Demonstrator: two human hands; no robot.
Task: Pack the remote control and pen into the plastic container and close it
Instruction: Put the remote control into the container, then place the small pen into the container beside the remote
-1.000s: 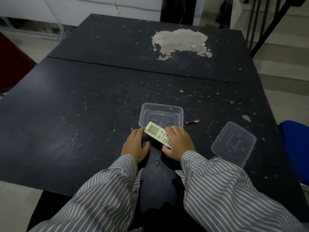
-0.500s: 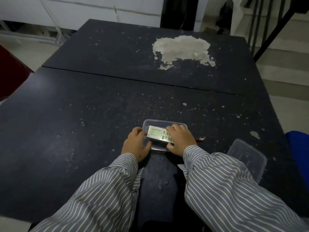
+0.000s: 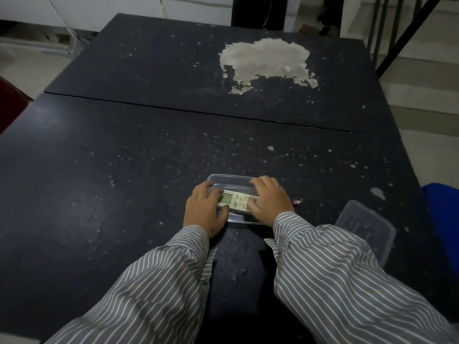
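A white remote control (image 3: 236, 200) with a small screen lies across the clear plastic container (image 3: 229, 179) on the dark table. My left hand (image 3: 203, 207) grips its screen end and my right hand (image 3: 268, 201) grips its button end. The remote sits level, inside the container's rim or just above it; I cannot tell which. The small red pen (image 3: 297, 201) lies on the table just right of my right hand. The container's clear lid (image 3: 365, 227) rests further right, partly behind my right sleeve.
The black table (image 3: 124, 170) is scuffed, with a large pale patch of worn paint (image 3: 265, 60) at the back. A blue seat (image 3: 444, 209) stands at the right edge and a dark red object (image 3: 10, 105) at the left.
Both hands have carried the remote forward from in front of the container to over it and turned it level along the container's length.
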